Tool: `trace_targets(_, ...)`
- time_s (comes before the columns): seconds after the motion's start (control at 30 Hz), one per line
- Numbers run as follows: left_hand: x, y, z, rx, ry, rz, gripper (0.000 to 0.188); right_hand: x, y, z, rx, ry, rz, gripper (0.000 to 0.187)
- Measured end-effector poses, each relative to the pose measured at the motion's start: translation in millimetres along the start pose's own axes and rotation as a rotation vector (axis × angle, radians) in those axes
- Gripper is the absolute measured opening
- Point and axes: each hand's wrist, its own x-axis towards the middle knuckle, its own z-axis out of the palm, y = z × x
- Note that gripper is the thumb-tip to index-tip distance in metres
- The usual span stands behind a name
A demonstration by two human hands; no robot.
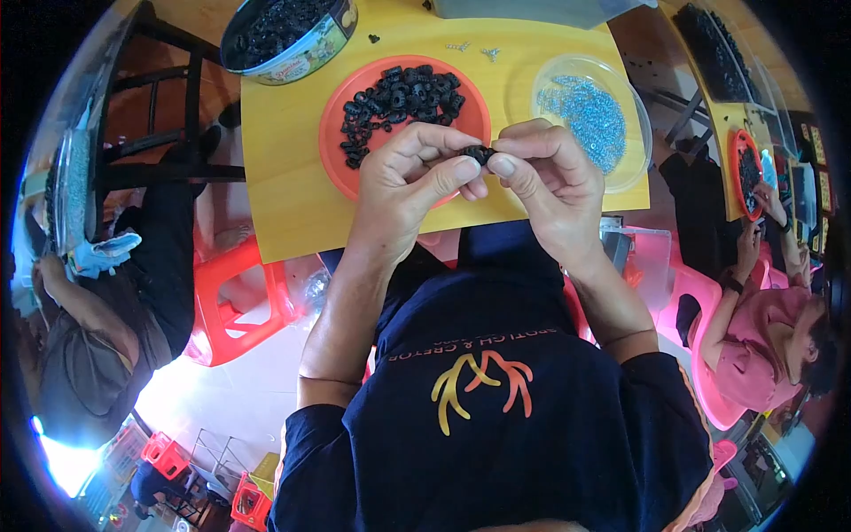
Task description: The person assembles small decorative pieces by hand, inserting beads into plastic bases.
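Between the fingertips of both hands is a small black ribbed plastic part (478, 154), held over the near edge of a red plate. My left hand (417, 168) pinches its left side with thumb and forefinger. At its right side, my right hand (551, 173) grips it in the same way. The red plate (330, 133) lies just beyond my hands and carries a pile of similar black parts (403, 96), larger ones at the right and smaller ones at the left. Beside my right hand, a clear round tub (640, 106) contains many small bluish, shiny pieces (585, 115).
On the yellow table (284, 177), a round tin (297, 66) full of black parts stands at the far left. Some small silvery pieces (490, 54) lie beyond the plate. People sit at left and right; the right one (767, 346) works at another red plate (746, 173).
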Motion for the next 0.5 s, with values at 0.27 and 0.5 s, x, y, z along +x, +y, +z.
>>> trace_targets(0.27,-7.5,1.5,5.7,0.193,0.059,0.096,0.015,0.9,-4.2,-3.9,-0.402,0.017,-0.1,0.007)
trace_targets(0.5,-7.1,0.5,4.8,0.35,0.031,0.216,0.014,5.5,-12.8,-8.2,-0.116,-0.1,0.171,0.005)
